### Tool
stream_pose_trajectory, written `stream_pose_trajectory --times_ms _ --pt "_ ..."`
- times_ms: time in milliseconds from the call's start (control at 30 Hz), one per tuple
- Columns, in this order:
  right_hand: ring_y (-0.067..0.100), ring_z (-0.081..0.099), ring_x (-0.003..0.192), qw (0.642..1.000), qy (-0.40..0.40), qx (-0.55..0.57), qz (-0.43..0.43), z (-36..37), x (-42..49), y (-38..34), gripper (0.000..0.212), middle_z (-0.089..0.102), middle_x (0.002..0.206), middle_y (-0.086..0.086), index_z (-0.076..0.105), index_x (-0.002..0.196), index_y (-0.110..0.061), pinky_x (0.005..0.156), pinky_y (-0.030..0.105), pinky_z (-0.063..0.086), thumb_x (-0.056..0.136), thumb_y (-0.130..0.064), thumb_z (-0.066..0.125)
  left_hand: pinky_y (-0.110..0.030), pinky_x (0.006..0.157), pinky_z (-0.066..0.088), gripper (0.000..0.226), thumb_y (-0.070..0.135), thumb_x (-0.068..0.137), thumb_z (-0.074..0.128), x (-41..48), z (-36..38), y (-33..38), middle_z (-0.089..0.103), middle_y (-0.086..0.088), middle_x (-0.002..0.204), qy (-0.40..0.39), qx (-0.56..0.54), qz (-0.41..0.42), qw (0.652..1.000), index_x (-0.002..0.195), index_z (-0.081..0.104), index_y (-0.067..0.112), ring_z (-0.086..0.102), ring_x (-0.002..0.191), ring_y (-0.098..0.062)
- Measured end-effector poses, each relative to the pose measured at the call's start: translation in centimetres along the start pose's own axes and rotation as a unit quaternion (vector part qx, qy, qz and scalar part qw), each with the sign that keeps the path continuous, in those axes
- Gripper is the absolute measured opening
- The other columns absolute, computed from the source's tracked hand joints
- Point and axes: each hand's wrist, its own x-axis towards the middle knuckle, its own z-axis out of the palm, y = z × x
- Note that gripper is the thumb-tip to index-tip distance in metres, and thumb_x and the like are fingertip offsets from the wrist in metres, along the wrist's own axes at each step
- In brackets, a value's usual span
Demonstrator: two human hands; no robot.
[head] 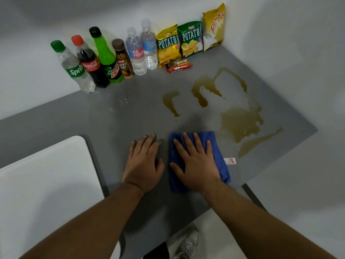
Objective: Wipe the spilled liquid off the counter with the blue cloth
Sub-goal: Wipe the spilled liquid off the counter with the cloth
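A folded blue cloth [220, 152] with a white tag lies on the grey counter [130, 113] near its front edge. My right hand [196, 163] rests flat on the cloth with fingers spread. My left hand [143, 163] lies flat on the bare counter just left of the cloth. Brownish-yellow spilled liquid [240, 122] spreads beyond and right of the cloth in several patches: a large pool, a streak toward the right edge, and curved trails [203, 88] farther back. The cloth's far right corner sits close to the large pool.
Along the back wall stand several drink bottles [89, 66] and water bottles [143, 51], with snack bags [190, 38] and a small chocolate pack [178, 65] to their right. A white surface [46, 184] adjoins the counter at left. A shoe [188, 243] shows below.
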Motion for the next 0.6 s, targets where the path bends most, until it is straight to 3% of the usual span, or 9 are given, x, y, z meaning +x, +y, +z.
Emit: stream_pose_trajectory --times_ms 167,300,433,600 --pt "0.022 -0.005 0.160 0.998 0.018 0.021 -0.058 0.1 -3.0 2.9 0.076 0.006 0.174 -0.009 0.013 0.165 -0.040 0.126 0.061 0.002 0.099 -0.077 0.022 -0.056 0.124 0.022 0.051 0.030 0.094 0.050 0.1 -0.1 -0.3 0.042 -0.005 0.160 -0.008 -0.020 -0.008 1.000 0.142 0.054 0.015 0.032 0.150 -0.027" --pt "0.023 -0.006 0.160 1.000 0.022 -0.005 0.010 -0.8 -0.7 4.4 0.078 0.001 0.174 -0.009 0.007 0.165 -0.042 0.125 0.063 0.004 0.098 -0.080 0.021 -0.058 0.123 0.023 0.051 0.030 0.092 0.052 0.4 -0.1 -0.3 0.043 -0.009 0.158 -0.013 -0.018 -0.007 1.000 0.140 0.055 0.014 0.036 0.148 -0.031" --pt "0.030 -0.011 0.160 0.997 0.008 -0.005 0.078 -1.5 3.8 2.3 0.082 -0.009 0.174 -0.006 -0.004 0.164 -0.042 0.123 0.064 -0.007 0.095 -0.081 0.013 -0.058 0.121 0.026 0.052 0.029 0.087 0.055 0.6 -0.1 -0.4 0.047 -0.008 0.155 -0.013 -0.014 -0.015 1.000 0.137 0.058 0.016 0.041 0.144 -0.032" --pt "0.027 -0.009 0.160 0.999 0.031 -0.002 0.036 -0.8 3.1 1.5 0.078 -0.002 0.175 -0.004 0.002 0.165 -0.038 0.126 0.062 0.002 0.100 -0.077 0.019 -0.055 0.117 0.034 0.045 0.029 0.084 0.054 2.7 -0.4 -1.6 0.057 -0.009 0.143 0.011 -0.026 0.006 1.000 0.125 0.064 0.014 0.053 0.130 -0.032"
